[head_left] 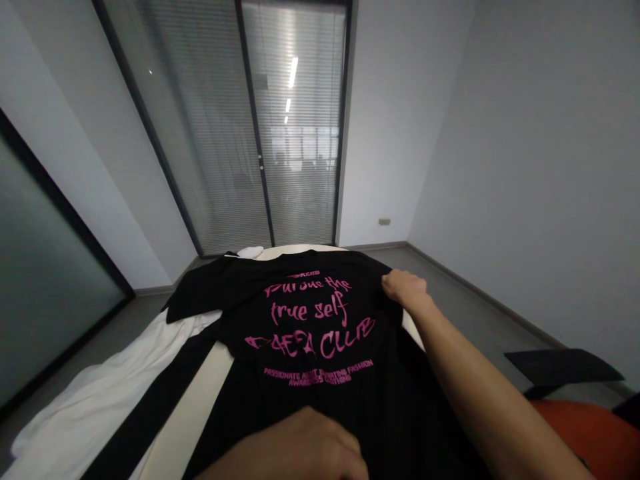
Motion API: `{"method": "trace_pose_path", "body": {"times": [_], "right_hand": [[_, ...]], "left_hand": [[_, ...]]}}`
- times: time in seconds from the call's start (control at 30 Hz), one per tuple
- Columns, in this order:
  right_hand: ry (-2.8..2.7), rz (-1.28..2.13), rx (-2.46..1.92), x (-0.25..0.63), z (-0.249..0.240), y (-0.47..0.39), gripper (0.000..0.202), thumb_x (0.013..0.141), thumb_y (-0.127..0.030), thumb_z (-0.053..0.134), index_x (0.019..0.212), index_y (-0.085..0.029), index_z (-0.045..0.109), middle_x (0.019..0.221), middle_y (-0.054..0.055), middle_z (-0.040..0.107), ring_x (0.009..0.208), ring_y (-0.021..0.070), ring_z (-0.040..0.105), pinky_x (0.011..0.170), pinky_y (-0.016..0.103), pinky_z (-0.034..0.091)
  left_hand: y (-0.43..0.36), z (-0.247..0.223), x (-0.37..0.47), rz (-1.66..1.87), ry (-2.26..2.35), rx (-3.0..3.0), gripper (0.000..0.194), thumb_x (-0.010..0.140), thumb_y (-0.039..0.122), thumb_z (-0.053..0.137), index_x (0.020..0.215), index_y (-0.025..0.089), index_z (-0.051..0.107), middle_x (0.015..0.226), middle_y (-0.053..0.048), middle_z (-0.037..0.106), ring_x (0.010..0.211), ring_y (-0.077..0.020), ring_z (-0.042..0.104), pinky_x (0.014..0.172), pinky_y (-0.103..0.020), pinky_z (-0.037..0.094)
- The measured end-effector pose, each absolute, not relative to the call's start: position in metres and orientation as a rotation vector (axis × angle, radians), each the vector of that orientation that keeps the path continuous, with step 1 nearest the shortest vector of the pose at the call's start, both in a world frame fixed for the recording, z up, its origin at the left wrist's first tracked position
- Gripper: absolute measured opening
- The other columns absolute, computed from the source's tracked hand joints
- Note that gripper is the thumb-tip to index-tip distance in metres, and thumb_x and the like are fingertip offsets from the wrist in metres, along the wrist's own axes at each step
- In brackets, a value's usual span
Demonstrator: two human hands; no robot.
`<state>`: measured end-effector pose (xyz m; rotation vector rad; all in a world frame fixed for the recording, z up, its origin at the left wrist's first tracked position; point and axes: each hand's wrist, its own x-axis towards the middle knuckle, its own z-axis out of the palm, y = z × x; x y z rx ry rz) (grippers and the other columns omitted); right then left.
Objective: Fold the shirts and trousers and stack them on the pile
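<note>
A black T-shirt (pixel 310 327) with pink lettering lies spread on a pale table (pixel 210 393), its neckline at the far side. My right hand (pixel 406 287) reaches forward to its right sleeve area, fingers closed on the black cloth. Low in the view, my left hand (pixel 305 447) is curled above the lower part of the shirt, slightly blurred. Its fingertips are hidden, so I cannot make out what it holds, if anything.
White cloth (pixel 115 387) and more black fabric drape over the table's left side. A small white item (pixel 250 252) lies at the far edge. An orange chair (pixel 585 433) with a black armrest stands at the right. Glass partitions (pixel 295 133) with blinds are behind.
</note>
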<state>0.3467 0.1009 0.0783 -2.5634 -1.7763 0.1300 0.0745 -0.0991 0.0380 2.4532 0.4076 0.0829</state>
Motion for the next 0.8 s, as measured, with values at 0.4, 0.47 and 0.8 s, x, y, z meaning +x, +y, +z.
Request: {"method": "trace_pose_path", "body": {"times": [0.4, 0.47, 0.8], "right_hand": [[-1.743, 1.498, -1.745, 0.423, 0.054, 0.077, 0.029, 0.081, -0.042, 0.059, 0.095, -0.017, 0.062, 0.098, 0.009, 0.069, 0.085, 0.0174, 0.067, 0.079, 0.029, 0.054], [-1.779, 1.505, -1.586, 0.424, 0.05, 0.071, 0.04, 0.075, -0.041, 0.069, 0.106, -0.018, 0.059, 0.102, 0.008, 0.067, 0.09, 0.0175, 0.066, 0.084, 0.029, 0.054], [-1.839, 1.5, -2.085, 0.462, 0.046, 0.068, 0.061, 0.057, -0.039, 0.085, 0.107, -0.018, 0.057, 0.072, -0.001, 0.057, 0.051, 0.0072, 0.049, 0.045, 0.017, 0.034]], "left_hand": [[-0.003, 0.043, -0.086, -0.108, 2.313, 1.948, 0.032, 0.093, 0.021, 0.04, 0.12, 0.009, 0.052, 0.106, -0.023, 0.071, 0.099, -0.0352, 0.071, 0.079, -0.04, 0.05], [0.004, 0.034, -0.09, 0.081, 2.29, 1.952, 0.034, 0.092, 0.023, 0.044, 0.124, 0.01, 0.046, 0.104, -0.02, 0.071, 0.097, -0.0324, 0.071, 0.08, -0.037, 0.051], [0.02, 0.026, -0.083, 0.619, 2.218, 1.91, 0.044, 0.091, 0.029, 0.045, 0.131, 0.011, 0.042, 0.107, -0.015, 0.069, 0.097, -0.0264, 0.07, 0.085, -0.034, 0.051]]}}
